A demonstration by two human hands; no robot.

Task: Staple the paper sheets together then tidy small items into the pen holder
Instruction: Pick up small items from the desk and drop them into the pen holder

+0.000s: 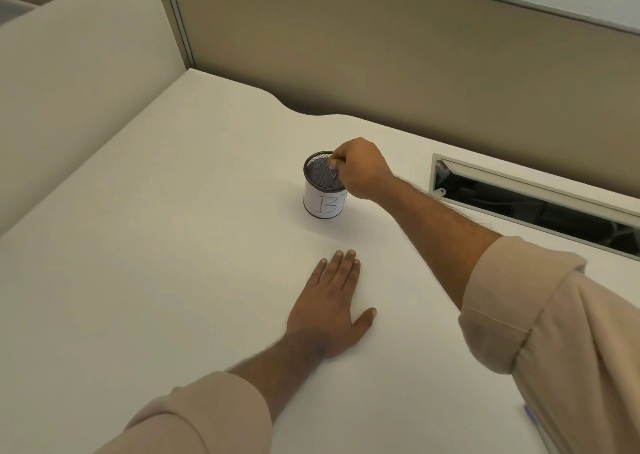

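pen holder (323, 190) on desk (173, 246), centre

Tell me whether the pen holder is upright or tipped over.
Upright. The pen holder stands on its base on the desk, open rim facing up, right hand over it.

I count one mesh holder (323, 190) under my right hand (360, 169), one paper label (325, 204) around it, and two hands, the left hand (329, 301) flat on one surface (173, 246).
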